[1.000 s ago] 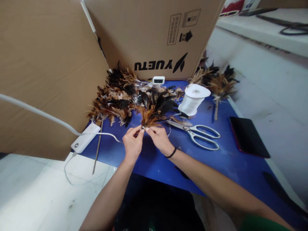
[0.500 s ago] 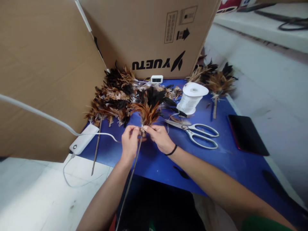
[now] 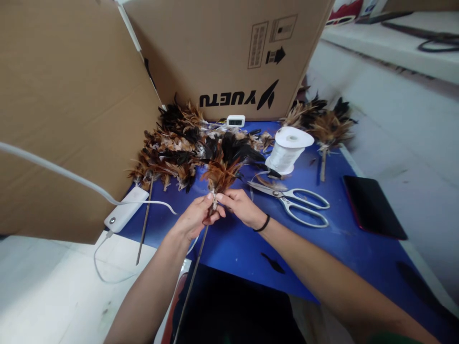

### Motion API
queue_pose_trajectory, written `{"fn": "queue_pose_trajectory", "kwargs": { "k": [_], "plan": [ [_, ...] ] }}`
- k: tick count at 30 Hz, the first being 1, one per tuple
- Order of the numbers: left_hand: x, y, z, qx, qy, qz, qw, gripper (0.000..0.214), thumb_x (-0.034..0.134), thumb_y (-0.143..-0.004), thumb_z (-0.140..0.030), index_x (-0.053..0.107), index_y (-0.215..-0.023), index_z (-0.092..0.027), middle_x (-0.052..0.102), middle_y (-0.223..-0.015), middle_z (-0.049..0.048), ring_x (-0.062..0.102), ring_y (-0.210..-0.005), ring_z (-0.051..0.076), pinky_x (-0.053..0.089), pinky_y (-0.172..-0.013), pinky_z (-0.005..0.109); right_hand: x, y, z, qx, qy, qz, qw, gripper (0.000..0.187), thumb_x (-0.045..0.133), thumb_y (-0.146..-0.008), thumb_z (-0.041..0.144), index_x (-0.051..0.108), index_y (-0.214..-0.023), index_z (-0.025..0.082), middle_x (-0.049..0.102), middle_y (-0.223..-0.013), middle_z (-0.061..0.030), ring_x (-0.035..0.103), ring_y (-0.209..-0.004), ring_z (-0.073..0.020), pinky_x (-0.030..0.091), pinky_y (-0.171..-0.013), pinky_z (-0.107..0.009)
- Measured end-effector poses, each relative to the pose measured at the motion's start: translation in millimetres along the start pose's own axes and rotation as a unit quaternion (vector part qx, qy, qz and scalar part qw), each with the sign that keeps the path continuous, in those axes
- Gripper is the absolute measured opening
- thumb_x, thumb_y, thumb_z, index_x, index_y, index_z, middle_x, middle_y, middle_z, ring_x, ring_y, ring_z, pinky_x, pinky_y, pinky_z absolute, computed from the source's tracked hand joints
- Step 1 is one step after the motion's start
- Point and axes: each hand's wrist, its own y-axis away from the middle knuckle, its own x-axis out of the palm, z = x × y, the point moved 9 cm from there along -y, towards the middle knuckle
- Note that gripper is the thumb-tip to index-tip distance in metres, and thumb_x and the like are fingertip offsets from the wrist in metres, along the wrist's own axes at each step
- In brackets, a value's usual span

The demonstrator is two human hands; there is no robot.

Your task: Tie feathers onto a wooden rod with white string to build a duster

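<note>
Legible print: just "YUETU", black, upside down, on the one printed carton [image 3: 229,57] behind the spool [image 3: 285,157], leaf-shaped logo by the Y; also one arrow pointing right, one box symbol, and a framed block of characters too small to read. Using that one white spool as reference: feather bundle [image 3: 222,176] is left of it and nearer the wearer, on one thin stick [image 3: 193,277] that runs down toward the wearer's lap. Left hand [image 3: 197,215] has thumb and fingers wrapped round the bundle's pale base; right hand [image 3: 242,206] pinches the same base from the other side, one black band [image 3: 262,223] on that wrist. Scissors [image 3: 283,197], one pair, blades apart, just nearer than spool. One dark phone [image 3: 375,207] to its right, nearer. One white display unit [image 3: 235,121] left and behind, digits unreadable. One white power pack [image 3: 127,210] far left, readout unreadable, one bare stick [image 3: 144,229] beside it. Feather pile [image 3: 172,155] left of spool, overlapped, can't count. Right of spool: more feathers [image 3: 332,126] with one stick [image 3: 323,166] visible. One loose dark feather [image 3: 273,263] nearer, on the blue table [image 3: 247,253].
</note>
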Motion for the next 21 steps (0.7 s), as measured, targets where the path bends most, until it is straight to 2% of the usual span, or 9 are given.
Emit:
{"fn": "queue_pose_trajectory", "kwargs": {
  "k": [4, 8, 12, 15, 21],
  "plan": [
    [-6.6, -1, -4, 0.041, -0.044, -0.049, 0.997, 0.049, 0.051, -0.077, -0.059, 0.055, -0.065, -0.011, 0.055, -0.059, 0.0029, 0.031, -0.042, 0.003, 0.014, -0.038, 0.019, -3, -1, 6, -0.026, 0.099, 0.002, 0.995, 0.049, 0.047, -0.082, 0.053, 0.059, -0.054, 0.014, 0.06, -0.056, -0.0021, 0.05, -0.056, -0.0103, 0.038, -0.057, -0.023],
    [-11.9, -1, -2, 0.056, -0.095, -0.094, 0.989, 0.042, 0.052, -0.078, -0.052, 0.054, -0.067, -0.012, 0.055, -0.057, 0.0017, 0.031, -0.04, 0.004, 0.017, -0.039, 0.019, -10, -2, 5, -0.036, 0.193, -0.033, 0.98, 0.044, 0.05, -0.081, 0.047, 0.058, -0.053, 0.014, 0.053, -0.05, 0.0011, 0.041, -0.05, -0.0086, 0.033, -0.052, -0.023],
    [-18.8, 0, -3, 0.085, -0.173, -0.14, 0.971, 0.04, 0.047, -0.082, -0.049, 0.055, -0.066, -0.013, 0.053, -0.054, 0.0009, 0.033, -0.041, 0.005, 0.023, -0.042, 0.02, -16, -2, -2, -0.02, 0.221, -0.063, 0.973, 0.038, 0.05, -0.079, 0.04, 0.058, -0.052, 0.014, 0.048, -0.049, 0.0024, 0.038, -0.05, -0.0085, 0.03, -0.051, -0.022],
    [-23.3, 2, -10, 0.127, -0.274, -0.189, 0.934, 0.039, 0.042, -0.085, -0.046, 0.056, -0.065, -0.015, 0.055, -0.054, 0.0012, 0.039, -0.045, 0.008, 0.028, -0.047, 0.022, -20, 0, -5, -0.006, 0.222, -0.101, 0.97, 0.035, 0.053, -0.077, 0.038, 0.057, -0.051, 0.015, 0.045, -0.048, 0.0033, 0.038, -0.051, -0.0087, 0.029, -0.051, -0.023],
    [-16.0, 8, -23, 0.172, -0.462, -0.258, 0.831, 0.034, 0.037, -0.09, -0.031, 0.054, -0.063, -0.018, 0.055, -0.055, 0.0018, 0.047, -0.051, 0.013, 0.03, -0.056, 0.025, -19, 5, -1, -0.014, 0.236, -0.138, 0.962, 0.032, 0.05, -0.078, 0.03, 0.053, -0.05, 0.016, 0.042, -0.048, 0.0041, 0.036, -0.05, -0.0086, 0.028, -0.052, -0.023]
  ]
}}
